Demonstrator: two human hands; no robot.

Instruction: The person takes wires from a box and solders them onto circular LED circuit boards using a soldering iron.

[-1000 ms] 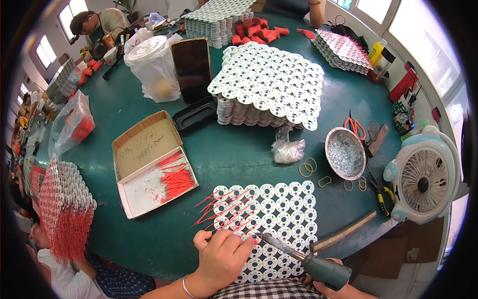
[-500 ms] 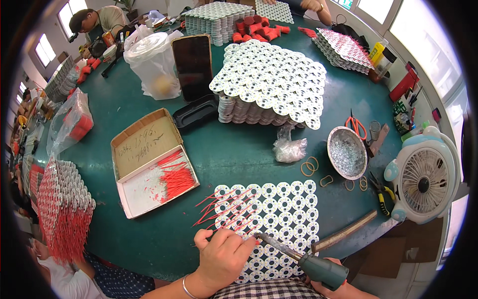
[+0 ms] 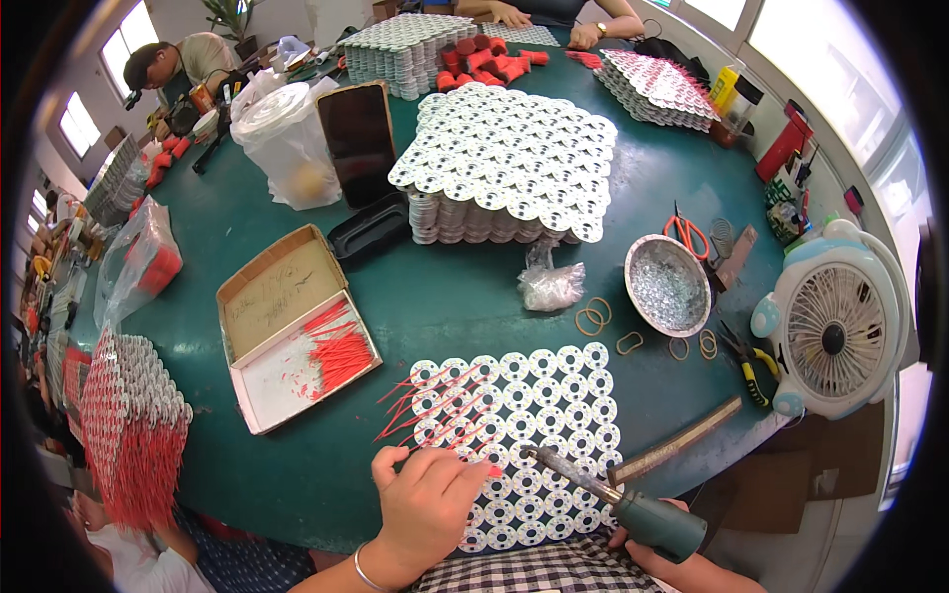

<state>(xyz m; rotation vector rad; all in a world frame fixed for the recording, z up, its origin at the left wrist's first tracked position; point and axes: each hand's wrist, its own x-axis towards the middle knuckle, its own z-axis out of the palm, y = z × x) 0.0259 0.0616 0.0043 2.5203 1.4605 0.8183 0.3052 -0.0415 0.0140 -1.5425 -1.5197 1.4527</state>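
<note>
Directions by clock face, taken from the middle of the panel of ring-shaped circuit boards point(image 3: 550, 435); 12 points away from the worker.

Panel: flat on the green table directly before the worker. Red wires point(image 3: 435, 421) lie across its 10 o'clock corner, loose ends past the edge.

Left hand point(image 3: 425, 504): 8 o'clock, over the panel edge. Thumb and forefinger drawn into a pinch; a bit of red shows at the tips, too small for me to identify.

Right hand point(image 3: 647, 561): 4 o'clock, fingers wrapped round the green handle of a soldering iron point(image 3: 660, 524), partly hidden by it. Iron slants toward 10; its tip is just beside the left fingertips. Contact with the panel: cannot tell.

Surroundings: cardboard box point(image 3: 259, 391) holding more red wires, 10 o'clock; tall stack of panels point(image 3: 509, 148), 12; metal bowl point(image 3: 630, 279) of shiny bits, 1; yellow-handled pliers point(image 3: 761, 383), 2, near a fan point(image 3: 835, 331).
</note>
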